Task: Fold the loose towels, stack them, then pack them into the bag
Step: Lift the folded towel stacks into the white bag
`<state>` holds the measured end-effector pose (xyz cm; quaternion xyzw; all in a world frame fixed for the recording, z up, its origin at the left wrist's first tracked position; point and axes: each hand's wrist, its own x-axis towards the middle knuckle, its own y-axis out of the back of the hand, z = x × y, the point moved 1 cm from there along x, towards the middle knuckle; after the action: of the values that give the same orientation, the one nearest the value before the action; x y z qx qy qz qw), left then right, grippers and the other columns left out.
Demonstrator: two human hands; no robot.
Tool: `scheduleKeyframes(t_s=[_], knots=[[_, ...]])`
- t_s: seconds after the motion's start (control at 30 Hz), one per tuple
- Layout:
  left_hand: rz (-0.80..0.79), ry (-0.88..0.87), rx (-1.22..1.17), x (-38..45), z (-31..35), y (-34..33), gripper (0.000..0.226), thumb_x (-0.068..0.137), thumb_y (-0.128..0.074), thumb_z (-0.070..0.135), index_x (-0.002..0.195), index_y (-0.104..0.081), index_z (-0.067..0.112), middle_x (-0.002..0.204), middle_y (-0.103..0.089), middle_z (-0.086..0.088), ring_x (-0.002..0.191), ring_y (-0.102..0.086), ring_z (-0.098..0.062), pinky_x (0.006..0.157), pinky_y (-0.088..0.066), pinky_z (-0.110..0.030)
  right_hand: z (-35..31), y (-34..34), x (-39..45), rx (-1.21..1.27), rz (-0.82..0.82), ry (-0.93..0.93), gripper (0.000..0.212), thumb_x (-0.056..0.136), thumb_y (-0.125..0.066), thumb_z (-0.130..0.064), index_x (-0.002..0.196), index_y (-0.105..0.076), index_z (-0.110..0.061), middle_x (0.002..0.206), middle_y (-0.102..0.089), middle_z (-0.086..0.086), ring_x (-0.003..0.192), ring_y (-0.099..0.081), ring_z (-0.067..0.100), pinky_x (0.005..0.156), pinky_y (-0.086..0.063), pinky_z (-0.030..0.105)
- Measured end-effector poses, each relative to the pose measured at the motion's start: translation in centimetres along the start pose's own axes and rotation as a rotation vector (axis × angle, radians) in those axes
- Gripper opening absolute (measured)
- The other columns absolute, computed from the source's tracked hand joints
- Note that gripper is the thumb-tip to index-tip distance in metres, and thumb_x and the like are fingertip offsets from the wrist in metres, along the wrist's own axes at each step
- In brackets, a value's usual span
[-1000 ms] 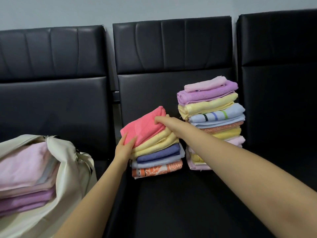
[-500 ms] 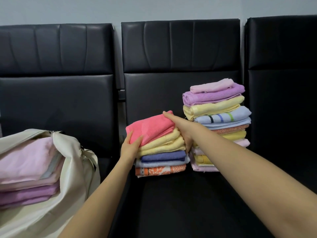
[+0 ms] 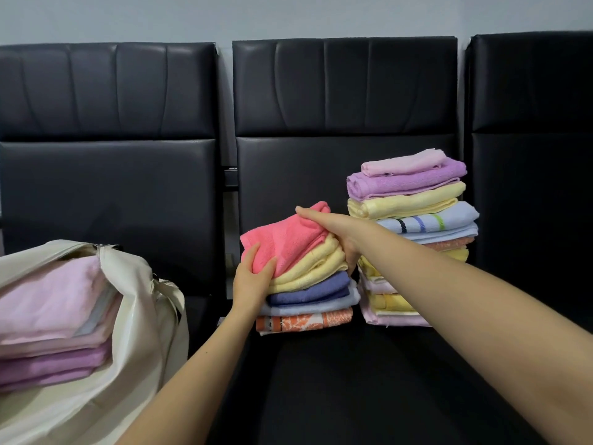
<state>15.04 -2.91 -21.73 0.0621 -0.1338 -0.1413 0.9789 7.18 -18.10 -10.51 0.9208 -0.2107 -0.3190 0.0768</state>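
Towels, short stack: folded and piled on the middle black seat; pink on top, two yellow under it, then dark blue, pale blue and an orange-patterned one at the bottom
Top of that stack: pink towel and the yellow ones sit tilted, raised on the right side
Left hand: fingers curled around the left edge of the pink and yellow layers, thumb on the pink towel
Right hand: fingers over the far right corner of the pink towel, thumb side tucked against the yellow layers below; gripping, not spread
Towels, tall stack: folded, just right of the short stack on the same seat, untouched by either hand
Bag: cream, open, lying on the left seat; several folded pink and purple towels already inside
Folding: appears done, no loose towel in view
Stacking: appears done, two piles standing
Packing: partly done; both seat stacks are left to go in
Step in hand: likely lifting the upper layers of the short stack toward the bag
Room in bag: cannot tell
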Motion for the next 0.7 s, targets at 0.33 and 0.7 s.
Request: scheduleKeyframes(t_s=[0.33, 0.7], knots=[[-0.020, -0.008, 0.015, -0.2, 0.0, 0.1, 0.054, 0.093, -0.061, 0.024, 0.144, -0.043, 0.026, 0.145, -0.046, -0.001, 0.128, -0.045, -0.016, 0.096, -0.034, -0.024, 2.0, 0.3, 0.7, -0.059, 0.051, -0.030, 0.031, 0.077, -0.063, -0.047, 0.089, -0.059, -0.019, 0.099, -0.062, 0.007, 0.094, -0.058, 0.027, 0.079, -0.047, 0.041], [-0.199, 0.085, 0.115, -1.1, 3.2, 1.6, 0.059, 0.097, -0.053, 0.038, 0.150, -0.030, 0.027, 0.152, -0.037, -0.007, 0.137, -0.038, -0.024, 0.101, -0.032, -0.026, 5.4, -0.6, 1.7, 0.249, 0.130, 0.269, 0.084, 0.047, -0.075, -0.043, 0.123, -0.057, -0.013, 0.112, -0.065, 0.002, 0.105, -0.060, 0.022, 0.095, -0.050, 0.039]])
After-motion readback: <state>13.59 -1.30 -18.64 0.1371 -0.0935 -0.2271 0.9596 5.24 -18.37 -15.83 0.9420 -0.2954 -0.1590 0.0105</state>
